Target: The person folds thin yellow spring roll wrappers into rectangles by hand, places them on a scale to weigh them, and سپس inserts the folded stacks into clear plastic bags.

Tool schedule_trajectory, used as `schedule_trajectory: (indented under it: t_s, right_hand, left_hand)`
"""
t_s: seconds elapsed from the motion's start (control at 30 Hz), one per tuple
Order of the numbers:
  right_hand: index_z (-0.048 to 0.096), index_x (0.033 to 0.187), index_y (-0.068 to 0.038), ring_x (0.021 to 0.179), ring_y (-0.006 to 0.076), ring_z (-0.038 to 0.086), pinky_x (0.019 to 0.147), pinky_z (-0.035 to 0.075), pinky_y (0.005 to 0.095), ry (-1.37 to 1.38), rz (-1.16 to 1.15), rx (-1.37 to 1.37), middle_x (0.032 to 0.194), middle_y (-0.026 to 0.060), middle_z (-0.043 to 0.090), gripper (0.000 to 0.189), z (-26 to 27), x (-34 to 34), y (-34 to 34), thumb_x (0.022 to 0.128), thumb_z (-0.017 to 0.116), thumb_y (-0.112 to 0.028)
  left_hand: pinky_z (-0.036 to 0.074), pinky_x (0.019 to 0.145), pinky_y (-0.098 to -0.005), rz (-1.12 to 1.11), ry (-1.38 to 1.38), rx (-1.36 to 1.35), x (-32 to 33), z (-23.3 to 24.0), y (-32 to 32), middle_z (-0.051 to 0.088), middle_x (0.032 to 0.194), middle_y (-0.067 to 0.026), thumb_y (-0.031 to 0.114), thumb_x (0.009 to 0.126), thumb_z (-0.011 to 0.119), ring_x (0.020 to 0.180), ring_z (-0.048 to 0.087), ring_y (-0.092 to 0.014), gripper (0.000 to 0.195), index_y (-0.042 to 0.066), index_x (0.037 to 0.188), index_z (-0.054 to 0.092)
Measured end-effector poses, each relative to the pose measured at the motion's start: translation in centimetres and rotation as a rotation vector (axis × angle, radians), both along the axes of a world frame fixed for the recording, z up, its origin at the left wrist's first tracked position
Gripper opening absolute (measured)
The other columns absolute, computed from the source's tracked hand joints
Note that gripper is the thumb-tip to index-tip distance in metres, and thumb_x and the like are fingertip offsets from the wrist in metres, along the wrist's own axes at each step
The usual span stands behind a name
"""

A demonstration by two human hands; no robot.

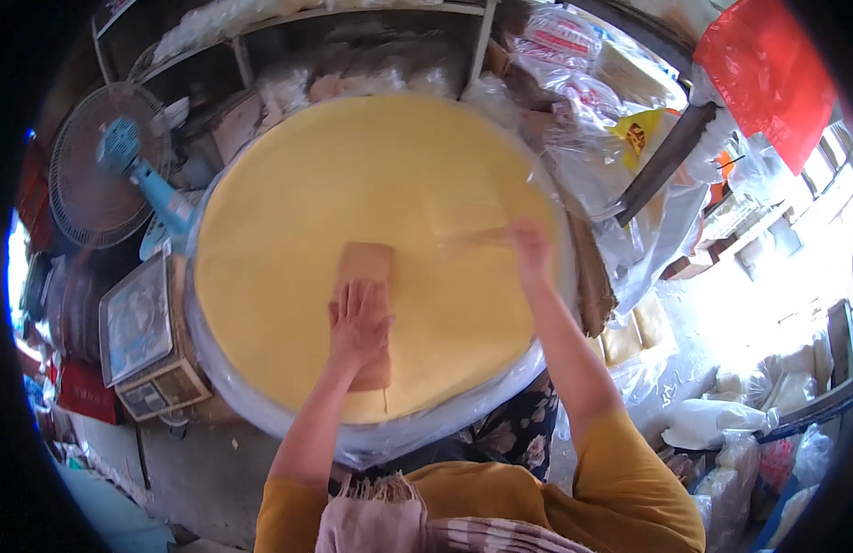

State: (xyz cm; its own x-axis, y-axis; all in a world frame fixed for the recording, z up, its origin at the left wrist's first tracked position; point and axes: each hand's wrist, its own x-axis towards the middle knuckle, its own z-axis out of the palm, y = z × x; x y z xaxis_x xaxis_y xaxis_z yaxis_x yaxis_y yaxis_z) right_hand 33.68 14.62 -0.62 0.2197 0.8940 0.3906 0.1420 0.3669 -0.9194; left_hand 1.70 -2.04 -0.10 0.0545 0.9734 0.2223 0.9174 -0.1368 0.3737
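A large round yellow sheet, its material not certain, covers a round surface wrapped in clear plastic in front of me. My left hand lies flat with fingers somewhat spread on a brown rectangular board near the middle of the sheet. A short straight slit or line shows in the sheet just below the board. My right hand, blurred by motion, is closed around the handle of a thin, long tool over the right part of the sheet. The tool's blurred end points left; its kind cannot be told.
A blue electric fan stands at the left, above a wooden box with a framed top. Shelving with plastic-wrapped items runs behind. Plastic bags and brown sacking crowd the right side. Wrapped yellow blocks sit lower right.
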Motion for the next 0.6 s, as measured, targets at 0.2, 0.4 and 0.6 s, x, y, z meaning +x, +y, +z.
schedule_trajectory:
  t_s: [0.2,0.4,0.6]
  right_hand:
    - [0.061,0.098,-0.004,0.073,0.0127,0.057,0.069,0.05,0.0252,0.271,-0.448,-0.25,0.086,0.0031,0.062,0.027,5.7,10.1,0.4,0.081,0.07,-0.023]
    - [0.054,0.11,-0.003,0.076,0.0238,0.063,0.073,0.051,0.0335,-0.694,-0.75,-0.165,0.088,0.0096,0.065,0.051,9.1,7.9,4.6,0.073,0.074,-0.031]
    - [0.047,0.128,-0.01,0.118,0.0361,0.048,0.092,0.04,0.0544,-1.576,-0.493,-0.157,0.124,0.0161,0.054,0.061,12.0,7.0,7.9,0.074,0.067,-0.029]
  left_hand:
    - [0.013,0.109,-0.0588,0.042,0.199,-0.059,0.6,-0.9,0.2,0.026,0.147,-0.0192,0.049,0.082,0.052,0.138,0.021,-0.035,0.071,0.01,0.14,0.035]
    - [0.012,0.11,-0.0558,0.043,0.206,-0.145,0.9,0.5,0.2,0.023,0.148,-0.0182,0.046,0.084,0.053,0.139,0.017,-0.034,0.069,0.012,0.141,0.033]
    - [0.012,0.11,-0.0557,0.058,0.176,-0.159,1.1,0.6,0.6,0.026,0.148,-0.0175,0.043,0.081,0.055,0.139,0.019,-0.033,0.068,0.011,0.138,0.038]
